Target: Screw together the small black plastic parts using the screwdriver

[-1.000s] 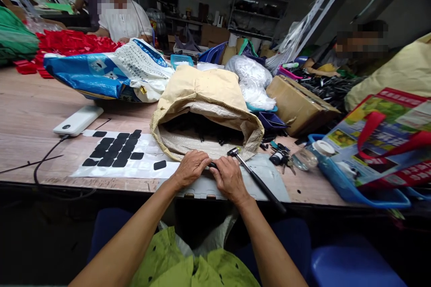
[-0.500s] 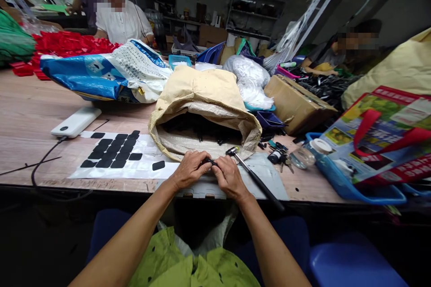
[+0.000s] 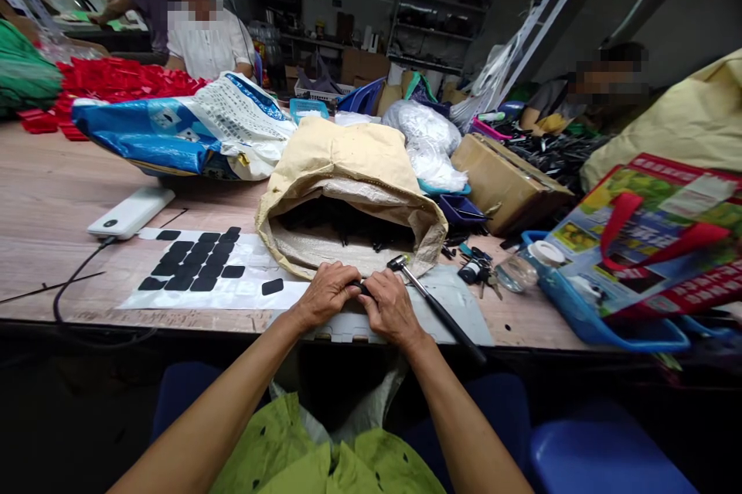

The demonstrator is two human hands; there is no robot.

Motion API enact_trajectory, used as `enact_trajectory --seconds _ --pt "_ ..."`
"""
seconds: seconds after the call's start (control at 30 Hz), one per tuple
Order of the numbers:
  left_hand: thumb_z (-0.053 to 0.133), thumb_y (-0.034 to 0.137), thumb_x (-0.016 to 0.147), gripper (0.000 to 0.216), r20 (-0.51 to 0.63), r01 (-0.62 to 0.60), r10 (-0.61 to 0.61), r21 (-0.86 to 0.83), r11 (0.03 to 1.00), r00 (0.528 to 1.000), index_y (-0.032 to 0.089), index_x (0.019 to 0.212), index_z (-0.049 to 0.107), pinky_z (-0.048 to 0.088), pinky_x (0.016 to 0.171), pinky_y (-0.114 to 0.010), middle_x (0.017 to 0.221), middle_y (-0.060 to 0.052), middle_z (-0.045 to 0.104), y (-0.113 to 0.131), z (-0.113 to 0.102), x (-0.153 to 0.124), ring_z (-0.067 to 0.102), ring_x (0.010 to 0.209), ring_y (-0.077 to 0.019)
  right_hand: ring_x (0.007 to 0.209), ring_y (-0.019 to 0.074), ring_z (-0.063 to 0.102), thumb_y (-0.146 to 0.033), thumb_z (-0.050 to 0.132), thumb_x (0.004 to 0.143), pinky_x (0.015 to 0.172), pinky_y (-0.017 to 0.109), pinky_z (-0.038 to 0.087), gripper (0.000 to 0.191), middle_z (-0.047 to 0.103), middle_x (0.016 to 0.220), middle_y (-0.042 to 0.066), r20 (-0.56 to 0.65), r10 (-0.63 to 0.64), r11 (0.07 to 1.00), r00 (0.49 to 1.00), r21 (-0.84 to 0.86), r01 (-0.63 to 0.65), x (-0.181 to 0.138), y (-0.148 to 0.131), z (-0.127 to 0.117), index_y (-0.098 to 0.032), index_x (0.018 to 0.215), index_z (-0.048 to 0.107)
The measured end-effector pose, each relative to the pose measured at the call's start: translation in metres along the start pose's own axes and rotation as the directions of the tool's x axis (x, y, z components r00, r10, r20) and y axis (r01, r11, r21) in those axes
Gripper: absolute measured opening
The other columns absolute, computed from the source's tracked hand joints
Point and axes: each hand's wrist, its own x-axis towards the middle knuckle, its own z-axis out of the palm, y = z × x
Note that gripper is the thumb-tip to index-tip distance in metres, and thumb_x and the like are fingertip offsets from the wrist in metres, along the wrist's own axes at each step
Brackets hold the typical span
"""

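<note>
My left hand point(image 3: 329, 294) and my right hand point(image 3: 393, 304) meet at the table's front edge, both closed on one small black piece point(image 3: 362, 289). Fingers cover most of it, so its kind does not show. Just beyond them lies the open mouth of a tan sack point(image 3: 342, 150), with dark pieces inside. To the right of my right hand a hammer point(image 3: 444, 314) with a black handle rests on a grey sheet point(image 3: 472, 304). Left of my hands, rows of black rounded pads point(image 3: 202, 262) lie on a white sheet point(image 3: 290, 294).
A white power bank point(image 3: 131, 213) with a cable lies at left, below a blue and white sack point(image 3: 191, 127). Keys point(image 3: 491, 283), a clear jar point(image 3: 519, 268) and a blue basket point(image 3: 597, 316) holding a printed bag stand at right. Several people sit farther back.
My fingers have shifted slightly around the black piece, covering more of it, and both hands remain together. The view has moved a little.
</note>
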Motion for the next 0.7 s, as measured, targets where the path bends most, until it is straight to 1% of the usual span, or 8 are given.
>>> enact_trajectory --seconds 0.13,0.2,0.3,0.43,0.57,0.63,0.7 --pt "0.054 0.041 0.098 0.022 -0.035 -0.003 0.002 -0.039 0.999 0.999 0.022 0.105 0.063 0.033 0.089 -0.04 0.09 -0.001 0.063 -0.001 0.0004 -0.0008 0.055 0.092 -0.0224 0.09 0.0214 0.049 -0.026 0.056 0.095 0.082 0.034 0.035 0.01 0.063 0.089 0.005 -0.026 0.059 0.997 0.998 0.054 -0.058 -0.0019 -0.0011 -0.0019 -0.02 0.089 0.062" --pt "0.058 0.044 0.096 0.024 -0.038 0.005 -0.008 -0.056 0.998 0.999 0.023 0.105 0.065 0.033 0.089 -0.039 0.087 -0.001 0.062 -0.0015 0.0002 -0.0012 0.054 0.09 -0.0222 0.089 0.0211 0.05 -0.027 0.056 0.095 0.082 0.034 0.035 0.013 0.064 0.086 0.004 -0.027 0.066 0.994 0.997 0.087 -0.064 -0.0022 -0.0014 -0.0021 -0.02 0.086 0.062" --pt "0.059 0.044 0.094 0.024 -0.039 0.029 -0.032 -0.078 0.997 0.999 0.023 0.104 0.067 0.034 0.089 -0.039 0.084 -0.001 0.06 -0.0024 -0.001 -0.0015 0.054 0.088 -0.0223 0.088 0.0208 0.051 -0.03 0.058 0.095 0.082 0.033 0.036 0.016 0.065 0.084 0.004 -0.032 0.069 0.992 0.997 0.112 -0.065 -0.0023 -0.002 -0.0027 -0.02 0.084 0.063" --pt "0.058 0.043 0.093 0.025 -0.033 0.052 -0.057 -0.123 0.991 0.998 0.023 0.105 0.068 0.035 0.089 -0.039 0.086 -0.002 0.062 -0.0036 -0.0029 -0.0015 0.055 0.088 -0.0222 0.089 0.0213 0.053 -0.034 0.061 0.095 0.084 0.034 0.036 0.016 0.069 0.087 0.005 -0.067 0.083 0.989 0.994 0.129 -0.073 -0.0039 -0.0015 -0.003 -0.019 0.091 0.068" --pt "0.061 0.047 0.09 0.031 -0.021 0.058 -0.061 -0.138 0.989 0.998 0.022 0.107 0.068 0.036 0.089 -0.039 0.088 -0.003 0.064 -0.0026 -0.004 -0.0016 0.056 0.09 -0.0234 0.09 0.0216 0.056 -0.031 0.064 0.092 0.086 0.035 0.038 0.016 0.072 0.092 0.005 -0.122 0.12 0.979 0.985 0.179 -0.097 -0.0039 0.0023 0.0004 -0.02 0.102 0.071" --pt "0.064 0.047 0.088 0.032 -0.031 0.054 -0.059 -0.148 0.987 0.998 0.022 0.107 0.068 0.037 0.09 -0.039 0.089 -0.003 0.065 -0.0011 -0.0049 -0.0019 0.057 0.091 -0.0242 0.089 0.0215 0.057 -0.031 0.063 0.093 0.085 0.035 0.038 0.016 0.073 0.092 0.004 -0.132 0.122 0.976 0.984 0.197 -0.095 -0.0024 0.0035 0.0014 -0.021 0.102 0.071" --pt "0.068 0.044 0.083 0.032 -0.045 0.048 -0.058 -0.201 0.978 0.997 0.021 0.106 0.068 0.037 0.089 -0.039 0.088 -0.003 0.066 -0.0005 -0.0065 -0.0025 0.057 0.089 -0.0238 0.087 0.0214 0.057 -0.031 0.06 0.094 0.085 0.036 0.038 0.016 0.074 0.091 0.004 -0.147 0.135 0.971 0.98 0.219 -0.101 -0.0024 0.0014 -0.0011 -0.021 0.099 0.072"
